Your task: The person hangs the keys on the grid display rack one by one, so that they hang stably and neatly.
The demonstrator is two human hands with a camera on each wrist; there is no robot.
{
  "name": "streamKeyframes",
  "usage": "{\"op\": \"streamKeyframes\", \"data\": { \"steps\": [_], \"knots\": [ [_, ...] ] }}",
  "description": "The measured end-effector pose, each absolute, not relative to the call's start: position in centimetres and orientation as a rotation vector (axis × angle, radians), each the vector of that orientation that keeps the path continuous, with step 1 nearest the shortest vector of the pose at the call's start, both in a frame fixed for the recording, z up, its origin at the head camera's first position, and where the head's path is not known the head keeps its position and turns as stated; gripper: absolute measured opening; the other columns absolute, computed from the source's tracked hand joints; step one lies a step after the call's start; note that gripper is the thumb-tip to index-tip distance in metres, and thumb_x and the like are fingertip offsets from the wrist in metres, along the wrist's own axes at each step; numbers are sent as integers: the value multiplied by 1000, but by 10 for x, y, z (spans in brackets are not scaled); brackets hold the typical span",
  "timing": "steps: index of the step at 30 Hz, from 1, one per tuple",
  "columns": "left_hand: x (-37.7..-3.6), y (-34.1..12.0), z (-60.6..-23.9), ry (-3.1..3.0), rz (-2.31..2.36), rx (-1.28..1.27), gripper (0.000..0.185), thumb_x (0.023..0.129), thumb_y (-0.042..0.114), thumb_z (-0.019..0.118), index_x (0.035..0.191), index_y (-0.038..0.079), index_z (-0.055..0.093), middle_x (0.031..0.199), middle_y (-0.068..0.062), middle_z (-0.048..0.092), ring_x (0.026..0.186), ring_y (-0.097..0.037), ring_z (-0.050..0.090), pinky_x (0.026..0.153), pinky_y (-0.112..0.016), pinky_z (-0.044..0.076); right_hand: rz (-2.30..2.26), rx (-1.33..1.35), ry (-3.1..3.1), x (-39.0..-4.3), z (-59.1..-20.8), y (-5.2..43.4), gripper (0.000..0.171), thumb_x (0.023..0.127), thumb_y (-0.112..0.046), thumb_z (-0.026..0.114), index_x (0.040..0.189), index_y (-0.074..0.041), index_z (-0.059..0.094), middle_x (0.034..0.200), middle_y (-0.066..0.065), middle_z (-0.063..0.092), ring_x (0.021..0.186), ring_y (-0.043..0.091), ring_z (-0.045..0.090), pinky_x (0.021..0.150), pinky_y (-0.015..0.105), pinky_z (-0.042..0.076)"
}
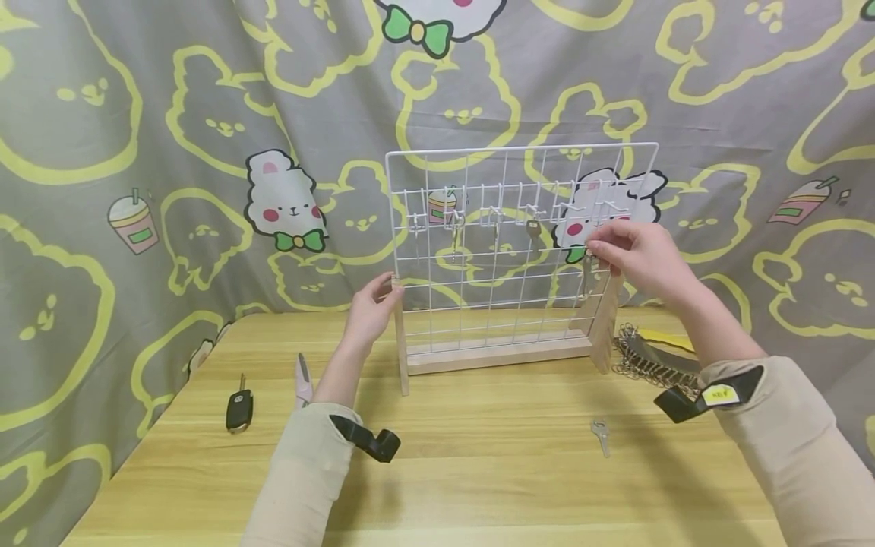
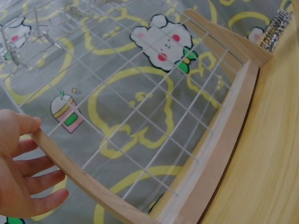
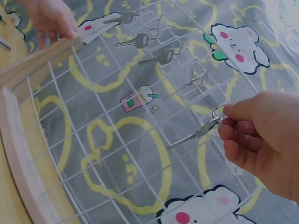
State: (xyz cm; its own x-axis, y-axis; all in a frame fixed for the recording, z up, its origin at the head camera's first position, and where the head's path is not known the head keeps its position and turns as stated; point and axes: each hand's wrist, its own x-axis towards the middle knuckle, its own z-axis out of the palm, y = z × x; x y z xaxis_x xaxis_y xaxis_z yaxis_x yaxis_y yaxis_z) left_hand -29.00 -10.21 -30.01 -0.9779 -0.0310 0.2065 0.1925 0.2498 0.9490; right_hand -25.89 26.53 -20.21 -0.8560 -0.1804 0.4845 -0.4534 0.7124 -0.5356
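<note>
Right grip: the right hand [image 1: 639, 254] pinches a key [image 3: 209, 126] by its ring, partly under the fingertips.
Key: before the wire rack [image 1: 499, 355], near its right end.
Left grip: the left hand [image 1: 372, 308] pinches the rack's left post.
Half hidden: left sleeve [image 1: 301, 463] covers part of a pink-handled blade [image 1: 303, 380], type unclear to me.
Writing: I can't read the yellow label [image 1: 721, 394] or the key fob's [image 1: 239, 410] emblem.

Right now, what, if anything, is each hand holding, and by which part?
The right hand pinches a key by its metal ring; the left hand grips the wire grid rack by the top of its wooden side post.
</note>
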Motion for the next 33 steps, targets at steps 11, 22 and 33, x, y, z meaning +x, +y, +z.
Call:
{"op": "streamKeyframes", "data": {
  "steps": [11,22,33],
  "knots": [
    [-290,-103,-300,-2324,-1823,-158,51,94,23,56,141,12,39,135,-17,47,124,-33,43,102,-49,34,936,411,-2394,-266,-179,256,21,94,-20,56,99,-1,63,68,-1,61,57,8,56,53,16,45],
    [-292,-103,-302,-2330,-1808,-161,52,93,24,56,141,12,40,135,-16,48,123,-33,44,102,-48,35,903,364,-2407,-273,-173,253,27,95,-23,53,106,0,62,73,5,62,55,2,54,52,14,43],
    [-292,-103,-303,-2335,-1802,-143,51,93,25,56,140,14,40,134,-16,48,123,-32,44,102,-47,35,879,370,-2386,-280,-181,248,21,95,-17,52,102,-1,63,75,11,62,54,3,54,50,15,44]
  ]
}}
